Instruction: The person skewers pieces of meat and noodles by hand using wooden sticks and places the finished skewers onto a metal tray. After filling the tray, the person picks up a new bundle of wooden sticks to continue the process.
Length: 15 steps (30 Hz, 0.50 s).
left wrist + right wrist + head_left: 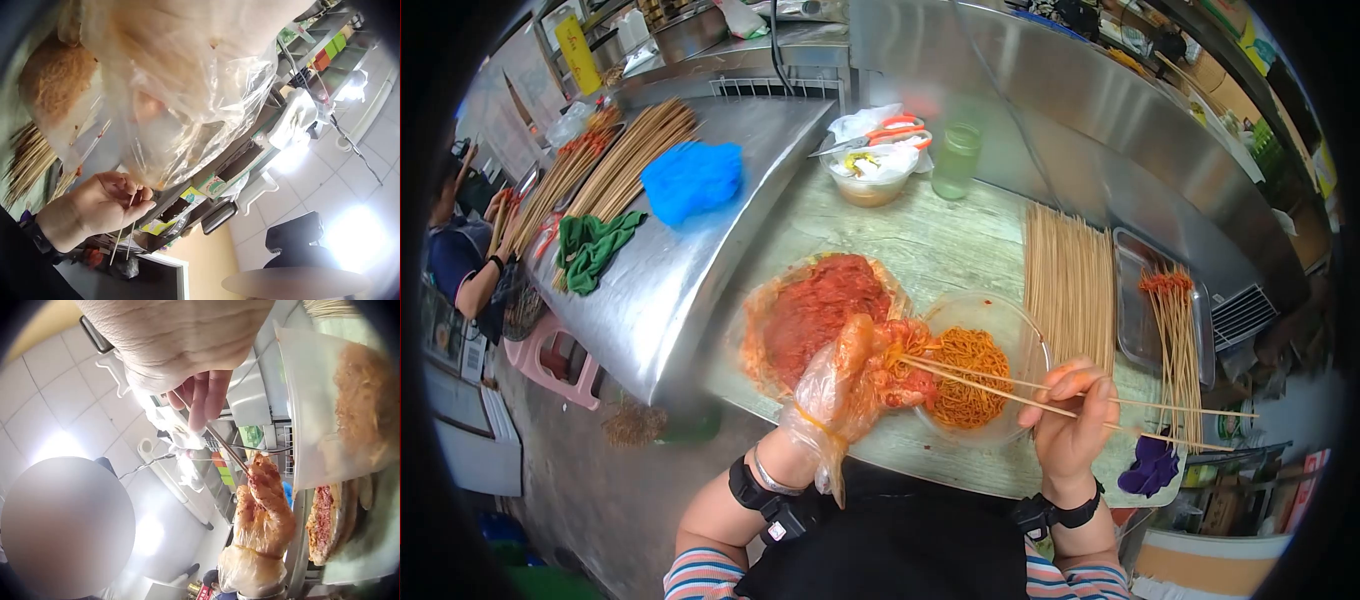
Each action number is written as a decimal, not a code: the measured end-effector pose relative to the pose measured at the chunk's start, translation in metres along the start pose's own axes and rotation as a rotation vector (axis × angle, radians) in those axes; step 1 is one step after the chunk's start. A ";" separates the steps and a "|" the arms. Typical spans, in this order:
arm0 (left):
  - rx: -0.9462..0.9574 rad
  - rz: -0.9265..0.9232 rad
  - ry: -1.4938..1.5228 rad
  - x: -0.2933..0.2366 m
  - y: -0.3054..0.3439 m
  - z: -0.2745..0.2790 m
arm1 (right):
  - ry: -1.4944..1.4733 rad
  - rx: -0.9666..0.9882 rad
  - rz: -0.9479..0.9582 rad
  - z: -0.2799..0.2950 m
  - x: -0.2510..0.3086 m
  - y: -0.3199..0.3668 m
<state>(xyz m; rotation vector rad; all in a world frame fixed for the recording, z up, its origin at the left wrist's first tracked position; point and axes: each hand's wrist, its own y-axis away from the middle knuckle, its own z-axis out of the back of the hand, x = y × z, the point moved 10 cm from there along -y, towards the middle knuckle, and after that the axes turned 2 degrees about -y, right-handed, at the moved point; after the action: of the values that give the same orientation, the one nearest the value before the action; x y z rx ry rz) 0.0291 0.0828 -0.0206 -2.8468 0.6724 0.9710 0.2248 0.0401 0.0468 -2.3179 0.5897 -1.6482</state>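
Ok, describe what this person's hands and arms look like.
The left hand wears a clear plastic glove with a yellow band, plus a silvery bracelet. The right hand is bare. Each wrist has a black strap carrying a black device; the sleeves are striped blue, white and pink.

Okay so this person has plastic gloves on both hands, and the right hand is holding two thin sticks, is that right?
Not quite: only the left hand wears a plastic glove. The right hand, holding two thin sticks, is bare, as the head view shows.
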 end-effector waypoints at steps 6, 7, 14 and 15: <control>-0.068 0.010 -0.111 0.000 0.001 0.012 | 0.035 -0.053 0.055 0.016 0.002 0.004; -0.090 0.006 -0.200 -0.001 0.002 0.011 | 0.048 -0.049 0.064 0.014 0.003 0.004; -0.152 0.007 -0.263 -0.006 0.003 0.024 | 0.049 -0.019 0.075 0.020 0.014 0.003; -0.136 0.006 -0.225 -0.008 0.003 0.025 | 0.022 -0.057 0.050 0.029 0.013 0.000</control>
<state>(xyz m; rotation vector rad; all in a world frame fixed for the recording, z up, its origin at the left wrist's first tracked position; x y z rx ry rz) 0.0079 0.0875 -0.0362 -2.7859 0.6147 1.3604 0.2556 0.0330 0.0478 -2.3071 0.7026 -1.6571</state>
